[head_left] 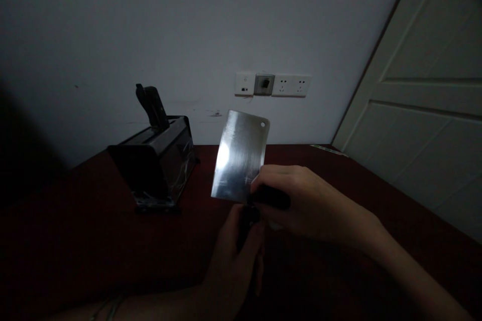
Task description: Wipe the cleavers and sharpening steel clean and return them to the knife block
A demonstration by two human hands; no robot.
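Note:
A cleaver (241, 155) stands upright in front of me, its broad shiny blade raised and a small hole near its top right corner. My left hand (235, 256) is wrapped around the cleaver's black handle, below the blade. In my right hand (301, 200) is a dark, rounded black object (271, 197), held against the blade's lower right edge where it meets the handle; its kind is hard to make out in the dim light. The right fingertips touch or nearly touch the blade. Something pale shows under that hand, mostly hidden.
On the left of the dark red table (203, 241) stands a black knife block (158, 160) with black handles (152, 105) sticking out of its top. Sockets and switches (273, 85) line the white wall behind. A pale panelled door (425, 105) rises at the right.

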